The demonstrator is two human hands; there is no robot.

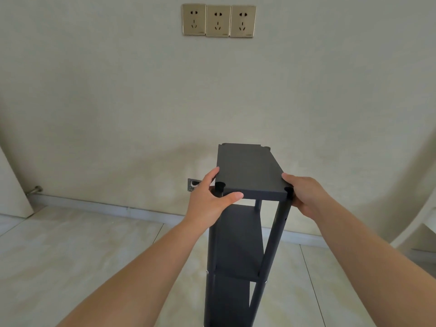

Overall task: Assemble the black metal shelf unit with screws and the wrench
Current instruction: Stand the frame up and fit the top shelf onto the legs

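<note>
Black metal shelf unit (238, 244) stands upright on the tiled floor (70, 256), close to the wall. Top shelf panel (247, 171) sits on the posts; a lower shelf panel (236, 241) shows beneath it, with small bright screw heads at its near corners.

Left hand (207, 197) grips the near-left corner of the top panel: thumb curled along the front edge, fingers up the left side, round the post top (220, 188). Right hand (304, 197) grips the near-right corner, thumb laid on the panel's top face, fingers wrapped behind the right post (276, 241) and mostly hidden.

Step in hand, as judged: seating or squaring the top panel on its posts. No screws visible at these near corners, no wrench in view. To do it well: press down evenly at both corners so the corner notches sit round the post tops, check the far corners are down too, keep the posts plumb before any fastening. Uneven pressure would likely rock the tall, narrow frame; keep it steadied.

Beyond: a small metal bracket (192, 185) low on the wall behind the left hand; a door stopper (35, 190) near the skirting at left.

Writing: three gold wall sockets (219, 20) above; tiny marks at their lower corners, too small to read. No label seen on the shelf.
</note>
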